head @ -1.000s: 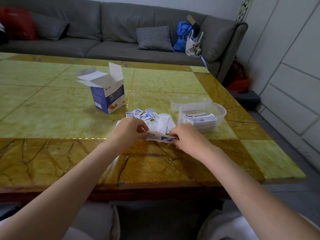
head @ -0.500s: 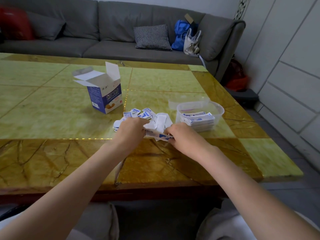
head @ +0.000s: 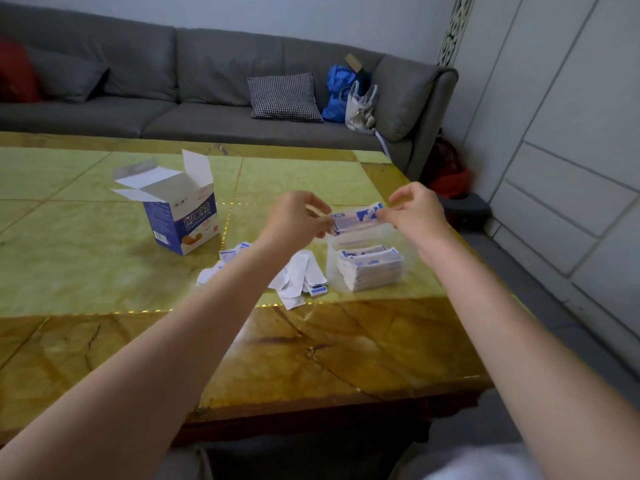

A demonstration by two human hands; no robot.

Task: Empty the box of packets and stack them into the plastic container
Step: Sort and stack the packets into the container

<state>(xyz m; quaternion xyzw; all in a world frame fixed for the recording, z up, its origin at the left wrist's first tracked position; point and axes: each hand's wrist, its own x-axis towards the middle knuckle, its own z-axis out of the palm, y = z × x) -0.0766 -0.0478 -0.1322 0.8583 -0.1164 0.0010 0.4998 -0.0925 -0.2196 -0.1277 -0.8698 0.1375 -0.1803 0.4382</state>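
Note:
My left hand point(head: 298, 216) and my right hand point(head: 417, 211) pinch the two ends of a small bundle of white-and-blue packets point(head: 356, 218), held in the air above the clear plastic container point(head: 334, 271). Inside the container lies a neat stack of packets point(head: 370, 266). A loose pile of packets point(head: 298, 277) is spread on the table left of the container, partly hidden by my left forearm. The blue-and-white box point(head: 183, 216) stands upright with its flaps open, further left.
The green and brown marble-patterned table point(head: 104, 271) ends close on the right of the container. Behind it runs a grey sofa point(head: 194, 98) with a checked cushion point(head: 284, 97) and bags. A white panelled wall stands at the right.
Both hands have lifted the bundle of packets up from the pile on the table and carried it to the right, over the container.

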